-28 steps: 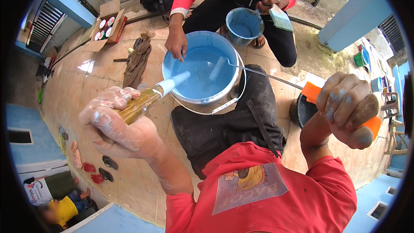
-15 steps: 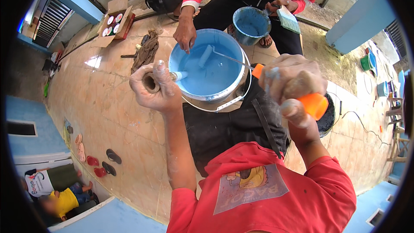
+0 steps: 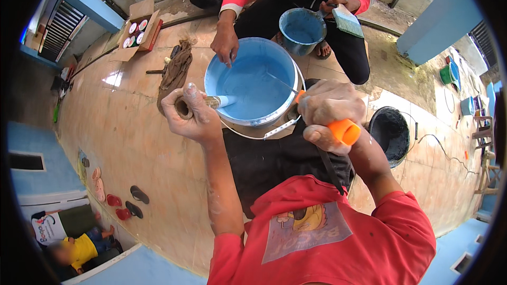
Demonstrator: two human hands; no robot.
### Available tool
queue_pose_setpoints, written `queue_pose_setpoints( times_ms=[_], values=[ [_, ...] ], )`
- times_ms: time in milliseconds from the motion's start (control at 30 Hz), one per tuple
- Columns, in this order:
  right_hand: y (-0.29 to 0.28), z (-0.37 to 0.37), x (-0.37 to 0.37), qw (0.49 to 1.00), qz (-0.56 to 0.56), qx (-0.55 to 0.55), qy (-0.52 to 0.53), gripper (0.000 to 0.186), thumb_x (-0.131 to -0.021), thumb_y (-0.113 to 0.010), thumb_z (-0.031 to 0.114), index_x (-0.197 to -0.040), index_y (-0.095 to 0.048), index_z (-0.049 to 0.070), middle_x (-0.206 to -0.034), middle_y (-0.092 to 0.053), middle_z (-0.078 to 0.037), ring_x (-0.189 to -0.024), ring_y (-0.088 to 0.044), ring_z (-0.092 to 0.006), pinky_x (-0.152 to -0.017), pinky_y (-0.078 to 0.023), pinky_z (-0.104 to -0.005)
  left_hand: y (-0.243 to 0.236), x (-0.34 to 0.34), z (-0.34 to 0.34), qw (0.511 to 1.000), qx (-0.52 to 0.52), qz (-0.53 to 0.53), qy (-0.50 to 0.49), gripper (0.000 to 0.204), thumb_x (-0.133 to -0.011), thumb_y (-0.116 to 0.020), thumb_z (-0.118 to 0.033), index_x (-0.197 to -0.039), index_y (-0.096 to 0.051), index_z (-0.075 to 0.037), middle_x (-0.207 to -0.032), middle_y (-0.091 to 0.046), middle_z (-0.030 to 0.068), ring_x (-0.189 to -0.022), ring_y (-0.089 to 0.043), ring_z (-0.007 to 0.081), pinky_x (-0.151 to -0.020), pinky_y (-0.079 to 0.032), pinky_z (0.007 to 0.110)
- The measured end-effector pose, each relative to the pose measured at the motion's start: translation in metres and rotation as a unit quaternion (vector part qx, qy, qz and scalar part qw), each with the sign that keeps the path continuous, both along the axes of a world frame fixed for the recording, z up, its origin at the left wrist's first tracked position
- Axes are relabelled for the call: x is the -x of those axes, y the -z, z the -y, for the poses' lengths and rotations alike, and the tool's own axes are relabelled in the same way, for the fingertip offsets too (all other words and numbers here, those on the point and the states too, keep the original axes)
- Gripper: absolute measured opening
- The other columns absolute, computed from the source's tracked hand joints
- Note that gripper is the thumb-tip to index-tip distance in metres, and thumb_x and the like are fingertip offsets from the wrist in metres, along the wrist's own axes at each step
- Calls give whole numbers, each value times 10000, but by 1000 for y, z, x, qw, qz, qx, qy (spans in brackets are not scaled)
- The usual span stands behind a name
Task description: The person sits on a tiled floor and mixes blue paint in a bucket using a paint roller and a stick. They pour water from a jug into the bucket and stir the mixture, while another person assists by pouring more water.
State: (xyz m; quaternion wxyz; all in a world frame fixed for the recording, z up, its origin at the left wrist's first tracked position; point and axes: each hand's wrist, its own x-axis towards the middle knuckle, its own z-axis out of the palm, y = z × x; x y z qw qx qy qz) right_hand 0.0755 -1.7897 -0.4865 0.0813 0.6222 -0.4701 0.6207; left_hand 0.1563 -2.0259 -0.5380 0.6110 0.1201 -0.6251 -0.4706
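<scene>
A large white bucket of light blue paint stands in front of me. My left hand is closed around a hollow, brown, tube-like stick. The stick's far end is coated pale blue and reaches over the rim into the bucket. My right hand grips the orange handle of a paint roller, right of the bucket. Its thin wire frame slopes down into the paint, where the roller head does not show. The bucket's wire bail hangs down on my side.
Opposite me, a person's hand hangs over the bucket rim; their other hand holds a wide brush near a small paint pail. A black tub stands right, a brown rag lies left, and a box of cans sits farther back.
My right hand has moved left and toward me with the roller. The roller head, visible over the paint before, has gone out of sight. My left hand stays nearly in place.
</scene>
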Motion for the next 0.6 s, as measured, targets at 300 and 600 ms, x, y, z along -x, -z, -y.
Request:
queue_pose_setpoints(
  times_ms=[300,600],
  values=[
    [-4,-27,-11,999,43,16,1,344,-933,-739,176,-712,-492,83,-545,-510,-26,-405,-490,-187,-448,-476,-316,-23,2,11,999,2,-48,8,237,-1012,-716,-145,-957,-553,19,-745,-606,79,-661,-587,124,-620,-481,241],
    [11,20,-2,997,-56,29,-55,354,-859,-786,104,-689,-476,84,-556,-491,-37,-428,-505,-213,-428,-380,-329,5,14,18,1000,12,-12,19,217,-1022,-696,-143,-953,-556,8,-759,-623,74,-653,-597,115,-614,-495,245]
  ],
)
